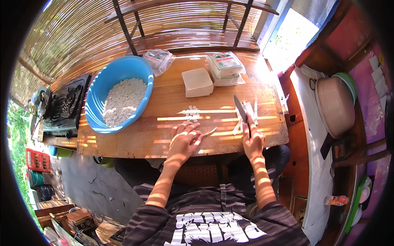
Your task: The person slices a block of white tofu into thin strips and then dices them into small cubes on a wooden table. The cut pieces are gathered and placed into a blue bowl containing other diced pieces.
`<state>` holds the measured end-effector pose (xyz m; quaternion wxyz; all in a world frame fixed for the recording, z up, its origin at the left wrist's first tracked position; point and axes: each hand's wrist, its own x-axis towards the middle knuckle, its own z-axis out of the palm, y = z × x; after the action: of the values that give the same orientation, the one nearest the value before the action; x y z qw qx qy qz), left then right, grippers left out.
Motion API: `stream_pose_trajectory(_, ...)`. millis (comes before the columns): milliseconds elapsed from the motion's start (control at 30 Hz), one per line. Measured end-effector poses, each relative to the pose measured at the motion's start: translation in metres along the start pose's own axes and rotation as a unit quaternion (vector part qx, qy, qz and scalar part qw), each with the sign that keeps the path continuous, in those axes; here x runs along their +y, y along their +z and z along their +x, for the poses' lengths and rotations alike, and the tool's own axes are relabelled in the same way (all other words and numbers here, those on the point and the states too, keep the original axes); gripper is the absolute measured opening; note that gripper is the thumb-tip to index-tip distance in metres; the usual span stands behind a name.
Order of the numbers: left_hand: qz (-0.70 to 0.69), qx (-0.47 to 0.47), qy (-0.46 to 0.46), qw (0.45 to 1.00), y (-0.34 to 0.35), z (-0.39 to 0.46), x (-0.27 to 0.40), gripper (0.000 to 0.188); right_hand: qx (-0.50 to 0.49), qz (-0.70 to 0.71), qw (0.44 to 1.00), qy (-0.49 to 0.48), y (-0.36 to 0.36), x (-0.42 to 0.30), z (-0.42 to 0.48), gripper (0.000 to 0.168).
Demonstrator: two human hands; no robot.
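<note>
My right hand (254, 141) grips a kitchen knife (240, 107), its dark blade pointing away from me over a loose bunch of thin white strips (250, 107). My left hand (184, 141) rests low over the wooden table, with one curved white strip (210, 132) sticking out from between its thumb and fingers. Just beyond those fingertips lies a little cluster of small cut white pieces (192, 113). Farther left, a blue plastic basin (144, 101) holds a heap of similar small pieces (124, 101).
A pale square stack of sheets (197, 82) sits at the table's back, beside printed plastic packets (226, 64). Another packet (157, 60) lies behind the basin. A black gas stove (63, 104) stands left of the wooden table (166, 92). To the right, a beige basin (335, 106) leans upright.
</note>
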<state>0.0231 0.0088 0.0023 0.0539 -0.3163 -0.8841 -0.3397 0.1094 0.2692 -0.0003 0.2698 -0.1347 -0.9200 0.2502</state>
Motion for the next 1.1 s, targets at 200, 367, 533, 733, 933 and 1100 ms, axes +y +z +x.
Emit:
stream_pose_trajectory(200,-0.018,0.011,0.054,0.998,0.012,0.008,0.013,0.016,-0.182,-0.004,0.981,0.072,-0.010,-0.066,-0.032,0.030)
stream_pose_trajectory(367,0.009,-0.023,0.024,0.999,0.017,0.016,0.017,0.020,-0.204,-0.019,0.975,0.086,-0.019,-0.084,-0.036,0.034)
stream_pose_trajectory(533,0.032,0.029,0.013,0.999,0.025,0.012,0.012,0.023,-0.271,-0.026,0.961,0.047,-0.026,-0.085,-0.031,0.051)
stream_pose_trajectory(733,-0.004,-0.022,0.007,1.000,0.014,0.012,0.017,0.022,-0.288,-0.038,0.954,0.066,-0.022,-0.097,-0.022,0.062)
stream_pose_trajectory(933,-0.032,-0.027,0.019,0.999,0.012,0.011,0.016,0.022,-0.260,-0.005,0.961,0.088,0.000,-0.095,-0.021,0.065)
stream_pose_trajectory(1100,-0.035,-0.024,0.017,0.999,0.020,0.009,0.011,0.025,-0.236,0.032,0.968,0.084,0.009,-0.094,-0.021,0.065)
